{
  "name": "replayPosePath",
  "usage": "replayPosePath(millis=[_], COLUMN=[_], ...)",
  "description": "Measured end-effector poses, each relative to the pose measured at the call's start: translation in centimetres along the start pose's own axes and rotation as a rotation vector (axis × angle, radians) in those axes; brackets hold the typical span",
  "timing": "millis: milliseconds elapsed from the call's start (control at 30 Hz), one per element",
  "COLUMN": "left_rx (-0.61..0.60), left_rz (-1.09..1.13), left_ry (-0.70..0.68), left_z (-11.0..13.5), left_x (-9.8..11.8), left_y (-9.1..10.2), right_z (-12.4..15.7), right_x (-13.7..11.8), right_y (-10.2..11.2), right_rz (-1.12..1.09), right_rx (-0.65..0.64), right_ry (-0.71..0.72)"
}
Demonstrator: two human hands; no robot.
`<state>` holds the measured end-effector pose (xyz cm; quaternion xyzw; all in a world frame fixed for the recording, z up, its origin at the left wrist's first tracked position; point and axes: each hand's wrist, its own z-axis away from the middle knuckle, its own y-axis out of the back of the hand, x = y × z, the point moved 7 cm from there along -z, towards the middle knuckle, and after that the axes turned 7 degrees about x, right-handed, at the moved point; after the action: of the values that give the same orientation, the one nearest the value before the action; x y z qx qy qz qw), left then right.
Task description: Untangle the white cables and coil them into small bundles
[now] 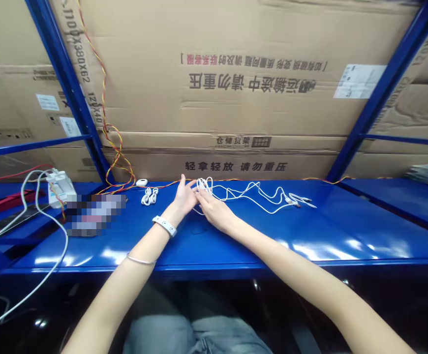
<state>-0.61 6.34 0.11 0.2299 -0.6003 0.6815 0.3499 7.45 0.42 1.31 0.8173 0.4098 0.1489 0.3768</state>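
Observation:
My left hand [185, 197] is over the blue shelf, its thumb raised apart and its fingers stretched toward a looped white cable [205, 184]. Against those loops lies my right hand [214, 211], with its fingers bent together on the cable. The right hand partly covers the left fingertips, so how they touch the loops is hidden. From the loops, loose strands run right across the shelf to the cable's plug ends [295, 200]. To the left of my hands sit small tied bundles of white cable [149, 196] and a small white oval item [141, 182].
A blue metal shelf [310, 236] spans the view, backed by large cardboard boxes [214, 113]. On the left are a white power strip [59, 189] with plugged cables, a blurred-out item [95, 215] and twisted red-yellow wire [116, 152]. Blue posts [380, 93] rise at both sides.

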Motion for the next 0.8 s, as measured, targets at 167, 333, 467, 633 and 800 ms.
replayPosePath(millis=[167, 333, 467, 633, 800], left_rx=[-0.019, -0.030, -0.018, 0.029, 0.062], left_rz=[0.014, 0.040, 0.003, -0.062, -0.230], left_ry=[-0.025, -0.037, -0.015, -0.011, -0.166], left_z=[0.2, 0.1, -0.2, -0.6, -1.6], left_x=[-0.2, -0.1, 0.1, 0.3, 1.1], left_y=[-0.4, -0.4, 0.0, 0.8, 2.4], right_z=[-0.4, -0.4, -0.9, 0.4, 2.7], right_x=[0.0, -0.2, 1.5, 8.4, 14.1], right_y=[-0.1, 0.5, 3.2, 7.7, 10.6], right_rz=[0.153, 0.058, -0.097, -0.362, -0.486], right_rx=[-0.024, 0.005, 0.211, 0.566, 0.836], right_ry=[-0.046, -0.016, -0.135, -0.597, -0.753])
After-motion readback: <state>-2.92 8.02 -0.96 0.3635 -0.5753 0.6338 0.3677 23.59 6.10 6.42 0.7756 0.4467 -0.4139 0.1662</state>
